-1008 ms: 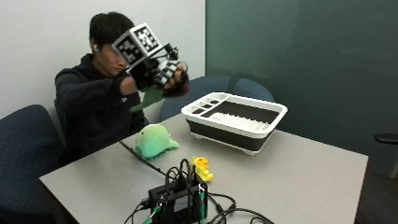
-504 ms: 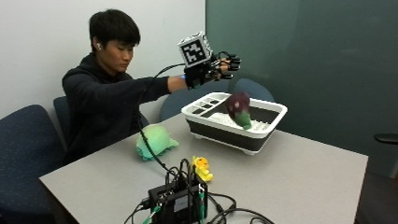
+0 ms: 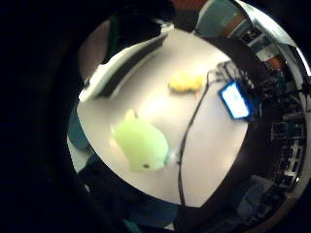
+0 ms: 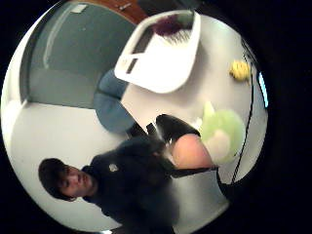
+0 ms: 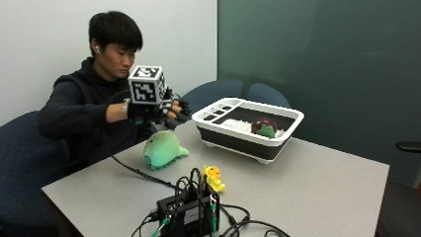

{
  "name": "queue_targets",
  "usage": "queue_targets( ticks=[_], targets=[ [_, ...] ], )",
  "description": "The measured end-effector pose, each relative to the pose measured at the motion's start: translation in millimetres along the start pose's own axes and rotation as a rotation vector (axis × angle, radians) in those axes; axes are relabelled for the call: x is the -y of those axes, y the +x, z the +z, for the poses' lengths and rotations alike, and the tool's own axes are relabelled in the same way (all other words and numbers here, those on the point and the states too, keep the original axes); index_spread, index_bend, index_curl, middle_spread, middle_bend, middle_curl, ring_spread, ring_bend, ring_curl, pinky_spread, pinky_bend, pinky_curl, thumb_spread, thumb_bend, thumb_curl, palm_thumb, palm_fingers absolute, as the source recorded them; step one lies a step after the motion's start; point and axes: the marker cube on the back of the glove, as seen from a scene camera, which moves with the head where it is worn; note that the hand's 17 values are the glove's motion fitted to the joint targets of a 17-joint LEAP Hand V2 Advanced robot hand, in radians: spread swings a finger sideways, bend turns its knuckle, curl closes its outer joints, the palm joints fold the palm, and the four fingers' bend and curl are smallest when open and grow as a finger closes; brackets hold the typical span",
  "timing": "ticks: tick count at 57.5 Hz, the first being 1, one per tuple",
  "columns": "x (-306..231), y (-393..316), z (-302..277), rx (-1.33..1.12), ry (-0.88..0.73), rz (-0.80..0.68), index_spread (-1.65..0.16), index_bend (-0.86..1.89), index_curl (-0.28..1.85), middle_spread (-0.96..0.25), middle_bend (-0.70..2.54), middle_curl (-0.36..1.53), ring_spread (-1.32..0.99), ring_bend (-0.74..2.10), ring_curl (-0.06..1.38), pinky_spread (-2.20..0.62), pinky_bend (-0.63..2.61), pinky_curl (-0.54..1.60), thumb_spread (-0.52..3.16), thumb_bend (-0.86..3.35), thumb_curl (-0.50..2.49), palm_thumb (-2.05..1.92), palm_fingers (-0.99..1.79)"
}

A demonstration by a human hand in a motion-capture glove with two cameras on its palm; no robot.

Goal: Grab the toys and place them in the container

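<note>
A light green plush toy [image 5: 163, 148] lies on the grey table [image 5: 315, 187] in front of the person. My gloved right hand [image 5: 161, 111] hovers just above it, fingers relaxed and holding nothing. The green toy [image 3: 141, 144] fills the middle of the little finger side palm view, and the same plush [image 4: 222, 129] lies under a fingertip [image 4: 190, 151] in the thumb side view. A small yellow toy [image 5: 214, 178] sits nearer the table's front, beside the cables. The white and black container [image 5: 246, 126] stands at the back, with a dark red and green toy [image 5: 265, 127] inside it.
A black electronics box [image 5: 188, 212] with several cables sits at the table's front edge. One black cable [image 5: 135, 173] runs from it past the green toy toward the person. Blue chairs [image 5: 217, 94] stand behind the table.
One second ago the hand held a toy up near the person's head. Half a second ago it was open over the container with the toy inside. It has now come back down over the green plush.
</note>
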Motion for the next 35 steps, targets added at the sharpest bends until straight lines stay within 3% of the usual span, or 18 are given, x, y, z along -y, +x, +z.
queue_targets(
  ticks=[6,11,19,28,35],
  targets=[
    [-21,17,46,-0.012,-0.177,0.006,-0.25,0.11,0.21,-0.01,0.14,0.34,-0.01,0.21,0.24,0.03,0.73,0.34,1.27,-0.02,0.40,0.11,-0.18],
    [-30,19,76,-0.045,-0.222,-0.002,-0.26,0.10,0.20,-0.02,0.12,0.32,-0.01,0.23,0.26,0.04,0.80,0.35,1.27,-0.02,0.38,0.11,-0.14],
    [-30,26,103,-0.144,-0.119,-0.042,-0.28,0.10,0.18,-0.02,0.10,0.26,-0.01,0.48,0.32,0.02,1.03,0.40,1.25,0.04,0.40,0.25,0.05],
    [-16,24,108,0.016,0.062,-0.094,-0.28,0.14,0.18,-0.08,0.31,0.31,-0.23,0.86,0.41,-0.23,1.10,0.41,1.26,0.18,0.51,0.56,0.64],
    [-8,19,102,0.058,0.040,-0.098,-0.33,0.27,0.22,-0.18,0.59,0.44,-0.36,1.08,0.52,-0.31,1.11,0.46,0.97,0.23,0.64,0.73,0.99]
  ],
)
